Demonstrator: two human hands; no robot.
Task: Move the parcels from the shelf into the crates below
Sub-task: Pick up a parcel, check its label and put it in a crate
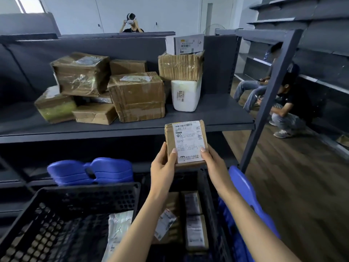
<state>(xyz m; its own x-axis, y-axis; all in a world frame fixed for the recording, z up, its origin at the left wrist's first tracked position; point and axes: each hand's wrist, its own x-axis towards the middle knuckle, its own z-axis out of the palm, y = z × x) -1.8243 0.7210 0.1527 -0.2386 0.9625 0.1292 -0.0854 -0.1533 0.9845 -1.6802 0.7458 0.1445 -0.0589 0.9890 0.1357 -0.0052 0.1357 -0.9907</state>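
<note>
Both hands hold a small brown parcel (186,141) with a white label, in front of the shelf edge and above the right black crate (211,205). My left hand (163,163) grips its lower left corner, my right hand (212,161) its lower right. The grey shelf (217,114) carries several taped brown boxes (137,96), a white parcel (186,95) and a stacked box (180,67) with a white mailer (187,44) on top. The left black crate (75,205) holds a pale bag (119,229); the right crate holds several labelled parcels (194,227).
Blue plastic stools (90,172) lie on the lower shelf, and another blue one (245,190) stands right of the crates. A shelf post (270,95) rises at the right. Two people (283,103) crouch on the wooden floor beyond it. Another person (131,23) stands behind the shelf.
</note>
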